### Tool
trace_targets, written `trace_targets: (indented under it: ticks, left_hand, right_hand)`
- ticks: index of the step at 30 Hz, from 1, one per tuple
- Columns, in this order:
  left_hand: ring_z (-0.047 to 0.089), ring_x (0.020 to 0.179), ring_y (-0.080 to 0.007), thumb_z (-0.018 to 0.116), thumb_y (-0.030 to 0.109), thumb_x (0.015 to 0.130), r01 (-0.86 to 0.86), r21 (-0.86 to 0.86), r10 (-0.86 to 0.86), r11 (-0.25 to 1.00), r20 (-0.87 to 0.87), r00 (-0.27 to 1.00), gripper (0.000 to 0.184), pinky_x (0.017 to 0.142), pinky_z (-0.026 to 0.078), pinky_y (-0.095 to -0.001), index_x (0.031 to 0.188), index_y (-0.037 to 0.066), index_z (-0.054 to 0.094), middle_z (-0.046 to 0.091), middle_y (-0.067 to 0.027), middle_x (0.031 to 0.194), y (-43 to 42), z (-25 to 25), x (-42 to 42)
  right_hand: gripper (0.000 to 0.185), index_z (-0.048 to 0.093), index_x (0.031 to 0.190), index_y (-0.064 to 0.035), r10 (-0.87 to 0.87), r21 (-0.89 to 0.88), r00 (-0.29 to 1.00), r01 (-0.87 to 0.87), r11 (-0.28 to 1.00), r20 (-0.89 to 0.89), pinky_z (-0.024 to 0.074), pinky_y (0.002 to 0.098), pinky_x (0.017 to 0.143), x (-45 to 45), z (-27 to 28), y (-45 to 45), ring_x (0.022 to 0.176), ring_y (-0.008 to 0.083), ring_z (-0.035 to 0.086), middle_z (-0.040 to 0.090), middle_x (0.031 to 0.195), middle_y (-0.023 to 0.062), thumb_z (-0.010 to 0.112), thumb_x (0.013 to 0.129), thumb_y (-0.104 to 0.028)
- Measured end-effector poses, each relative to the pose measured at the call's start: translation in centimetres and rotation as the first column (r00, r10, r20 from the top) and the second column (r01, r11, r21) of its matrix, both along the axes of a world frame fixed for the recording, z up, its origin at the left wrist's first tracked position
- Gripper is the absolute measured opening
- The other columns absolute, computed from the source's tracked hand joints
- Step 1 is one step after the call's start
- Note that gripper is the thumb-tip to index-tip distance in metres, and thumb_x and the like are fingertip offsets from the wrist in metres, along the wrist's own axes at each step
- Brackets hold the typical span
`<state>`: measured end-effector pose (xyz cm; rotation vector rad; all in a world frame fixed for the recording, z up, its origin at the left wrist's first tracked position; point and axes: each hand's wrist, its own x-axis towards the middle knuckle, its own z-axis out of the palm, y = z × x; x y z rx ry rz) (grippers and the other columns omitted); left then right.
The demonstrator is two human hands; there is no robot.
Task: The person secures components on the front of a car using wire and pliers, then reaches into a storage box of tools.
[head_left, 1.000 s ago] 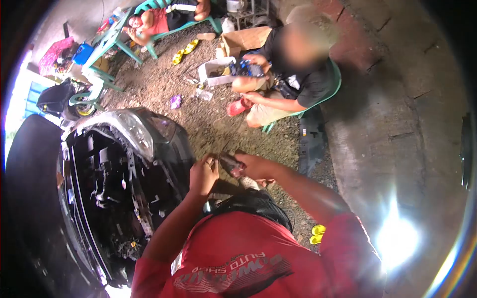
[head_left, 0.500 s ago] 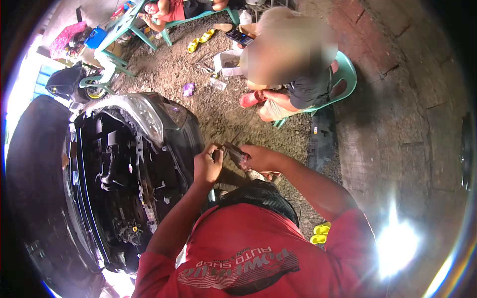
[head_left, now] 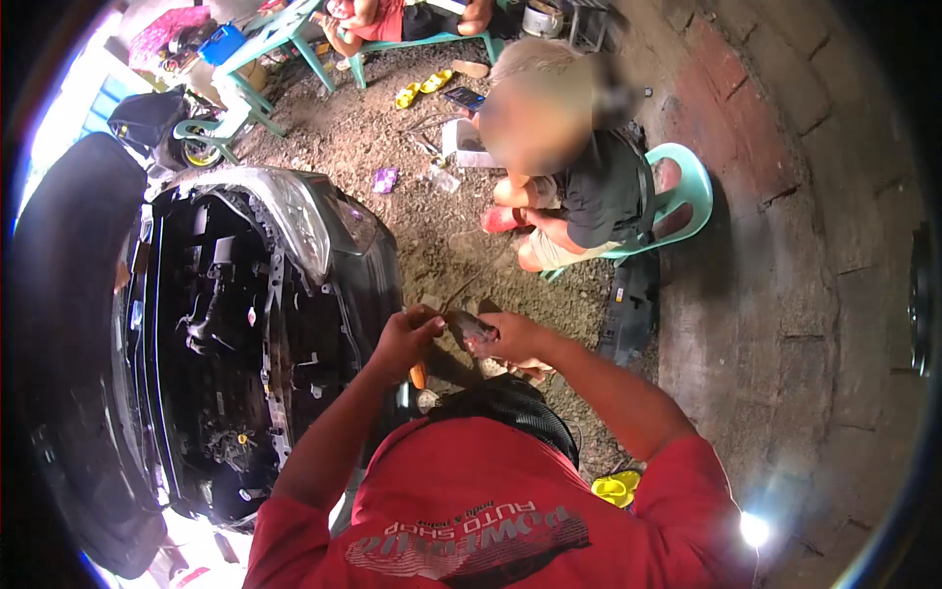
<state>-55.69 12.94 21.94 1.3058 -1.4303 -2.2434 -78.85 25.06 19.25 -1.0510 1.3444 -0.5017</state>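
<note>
My left hand (head_left: 407,339) is raised in front of my red shirt, its fingers pinched on something too small to make out. Close to its right, my right hand (head_left: 515,339) is wrapped round a dark tool-like object (head_left: 472,330), whose tip points toward my left fingertips. A thin dark strand (head_left: 469,283) runs up from between the hands. An orange item (head_left: 419,375) shows just below my left hand. What lies inside my right palm is hidden by its fingers.
A dark car with an open engine bay (head_left: 211,324) stands at left. A person (head_left: 599,187) sits on a green chair (head_left: 692,191). Another person (head_left: 378,20) lies on chairs behind. Yellow slippers (head_left: 616,488) and a bright lamp (head_left: 755,530) are at lower right.
The view has shifted, and the seated person has leaned forward with a phone. My hands stay close together, and the orange item now shows below my left hand.
</note>
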Motion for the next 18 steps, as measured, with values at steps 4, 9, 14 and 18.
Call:
trace_targets:
  ticks: [4, 9, 14, 18]
  left_hand:
    - [0.063, 0.075, -0.0165, 0.068, 0.019, 0.101, 0.374, -0.677, -0.04, 0.634, 0.454, 0.89, 0.02, 0.071, 0.051, -0.0369, 0.102, -0.001, 0.069, 0.07, -0.0045, 0.087, 1.6, -2.8, -0.4]
    - [0.055, 0.064, -0.0145, 0.07, 0.025, 0.097, 0.22, -0.423, -0.15, 0.879, 0.194, 0.969, 0.027, 0.061, 0.048, -0.0357, 0.098, -0.002, 0.07, 0.061, -0.0032, 0.071, -0.3, -1.9, 1.7]
    - [0.059, 0.063, -0.0182, 0.068, 0.025, 0.098, 0.307, -0.332, -0.203, 0.892, 0.312, 0.928, 0.028, 0.063, 0.05, -0.0367, 0.094, -0.002, 0.071, 0.063, -0.0066, 0.07, -0.5, -2.2, 1.7]
    - [0.061, 0.065, -0.0225, 0.068, 0.028, 0.1, 0.676, -0.616, -0.153, 0.404, 0.683, 0.714, 0.03, 0.068, 0.053, -0.0469, 0.102, -0.002, 0.072, 0.066, -0.0134, 0.073, 1.3, -7.2, 2.3]
  right_hand:
    - [0.038, 0.058, 0.111, -0.0023, -0.121, -0.239, 0.883, 0.01, 0.971, -0.454, 0.0547, 0.0472, 0.083, 2.9, -0.4, 0.4, 0.089, 0.043, 0.069, 0.07, 0.095, 0.024, 0.074, 0.091, -0.03]
    - [0.035, 0.059, 0.116, -0.004, 0.044, -0.005, 0.97, -0.047, 0.999, -0.24, 0.0562, 0.0518, 0.08, 1.0, -0.1, -0.9, 0.087, 0.0405, 0.072, 0.072, 0.092, 0.0227, 0.072, 0.09, -0.024]
    - [0.038, 0.064, 0.109, -0.0027, 0.08, -0.103, 0.955, -0.114, 0.988, -0.287, 0.0558, 0.0425, 0.076, 1.5, -3.3, -1.5, 0.084, 0.023, 0.069, 0.067, 0.087, 0.0109, 0.079, 0.087, -0.03]
    - [0.037, 0.067, 0.121, -0.0048, 0.044, -0.115, 0.855, -0.12, 0.986, -0.518, 0.0555, 0.0409, 0.077, 3.1, -4.1, -1.8, 0.085, 0.0204, 0.068, 0.069, 0.092, 0.0079, 0.076, 0.091, -0.025]
